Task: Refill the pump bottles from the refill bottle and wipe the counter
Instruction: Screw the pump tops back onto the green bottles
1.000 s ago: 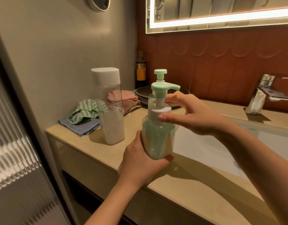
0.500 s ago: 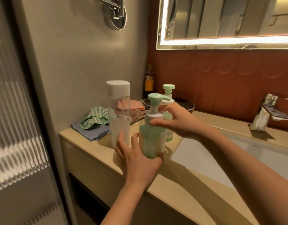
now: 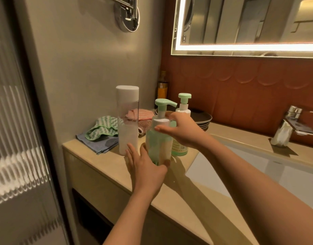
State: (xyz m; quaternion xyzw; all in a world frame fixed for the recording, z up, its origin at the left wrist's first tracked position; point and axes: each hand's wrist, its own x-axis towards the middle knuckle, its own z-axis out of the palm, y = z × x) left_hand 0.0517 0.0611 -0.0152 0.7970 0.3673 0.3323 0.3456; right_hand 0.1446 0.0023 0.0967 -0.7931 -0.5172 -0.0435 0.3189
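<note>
A pump bottle [image 3: 158, 138] with a mint-green pump head stands upright on the beige counter [image 3: 178, 188]. My left hand [image 3: 145, 167] cups its base, thumb round the front and fingers stretched toward the refill bottle. My right hand [image 3: 180, 131] grips its white collar just under the pump. A second pump bottle [image 3: 183, 106] stands right behind, partly hidden by my right hand. The tall clear refill bottle [image 3: 127, 121] with a white cap stands just left, about half full of pale liquid.
Folded cloths lie by the wall: a green zigzag cloth [image 3: 101, 128] on a blue cloth [image 3: 99, 143], and a pink cloth [image 3: 143, 114]. Dark stacked plates [image 3: 202, 119] and a brown bottle [image 3: 162, 85] sit at the back. A white sink [image 3: 258, 167] and chrome tap [image 3: 288, 126] lie right.
Both hands have carried the pump bottle left and away from me, setting it on the counter beside the refill bottle. The camera view has tilted upward.
</note>
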